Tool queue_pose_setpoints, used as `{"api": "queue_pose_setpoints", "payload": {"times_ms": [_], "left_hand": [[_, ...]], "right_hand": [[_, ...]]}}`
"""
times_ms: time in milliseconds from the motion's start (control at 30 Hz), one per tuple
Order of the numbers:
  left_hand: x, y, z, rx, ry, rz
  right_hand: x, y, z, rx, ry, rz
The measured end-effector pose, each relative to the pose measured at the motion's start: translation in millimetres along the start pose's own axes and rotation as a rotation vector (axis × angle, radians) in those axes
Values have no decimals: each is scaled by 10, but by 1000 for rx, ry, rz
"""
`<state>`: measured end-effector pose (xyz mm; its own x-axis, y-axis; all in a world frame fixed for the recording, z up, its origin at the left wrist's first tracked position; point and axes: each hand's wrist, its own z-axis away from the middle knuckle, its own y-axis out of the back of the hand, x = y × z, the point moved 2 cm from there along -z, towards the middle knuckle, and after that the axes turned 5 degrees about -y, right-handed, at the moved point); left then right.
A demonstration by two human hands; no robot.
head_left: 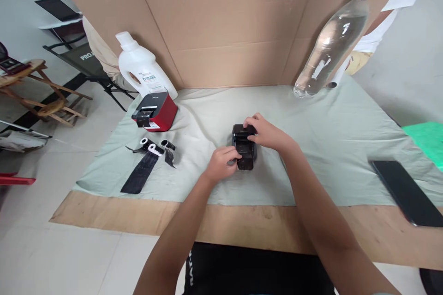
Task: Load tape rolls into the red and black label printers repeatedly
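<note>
In the middle of the cloth sits a small black printer-like device (238, 134), its top apparently open, with a dark shiny strip (245, 162) at its near end. My left hand (221, 163) has its fingers closed at the left edge of this strip. From the far right, my right hand (266, 133) grips the device's upper part with thumb and fingers. What lies beneath the fingertips is hidden. To the left stands a red and black label printer (166, 113) with a black strip at its front. Nearer me are several rolls of black ribbon (140, 175), one partly unrolled.
A white detergent bottle (147, 71) stands behind the red printer. At back right, a clear bottle with a blue cap (332, 48) stands before the cardboard screen (235, 23). A black phone (408, 191) lies at right on the wooden edge (249, 221). People are partly visible behind the cardboard.
</note>
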<state>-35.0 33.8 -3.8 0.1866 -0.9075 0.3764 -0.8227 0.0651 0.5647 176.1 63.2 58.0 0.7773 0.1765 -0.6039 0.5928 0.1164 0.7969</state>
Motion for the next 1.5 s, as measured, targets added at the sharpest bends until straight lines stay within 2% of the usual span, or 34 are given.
{"api": "queue_pose_setpoints", "payload": {"times_ms": [67,133,200,267,300,367,467,633,933,1033,1100,1200,1300,1433,1500], "left_hand": [[1,-4,4,-51,4,23],[-3,-7,5,-106,17,31],[-7,-5,3,-167,40,27],[-6,-1,-3,-224,57,12],[-3,2,-6,-242,58,5],[4,9,-13,-265,47,-9],[14,10,-18,-296,39,-24],[34,15,-25,-271,44,-14],[36,26,-19,-301,54,-32],[40,17,-20,-304,52,-35],[51,26,-24,-298,53,-31],[61,55,-19,-288,76,17],[1,57,-6,-242,224,149],[-259,-16,-24,-17,726,415],[-396,-55,-67,5,928,519]], "right_hand": [[-92,32,74,-106,-52,11],[-179,38,111,-147,-73,13],[-238,25,104,-77,-87,49],[-242,-13,64,0,-172,133],[-223,-43,36,-7,-231,175],[-161,-110,-22,-89,-325,218],[-65,-179,-81,-203,-352,157],[-14,-188,-75,-183,-333,-4],[-266,93,72,94,-336,-20],[-288,97,52,157,-339,-74],[-251,56,13,147,-349,-82],[-160,-20,-50,-19,-364,-34],[-78,-33,-81,-180,-358,-39],[64,-10,-72,-357,-396,-194],[166,-19,-62,-417,-373,-317]]}}
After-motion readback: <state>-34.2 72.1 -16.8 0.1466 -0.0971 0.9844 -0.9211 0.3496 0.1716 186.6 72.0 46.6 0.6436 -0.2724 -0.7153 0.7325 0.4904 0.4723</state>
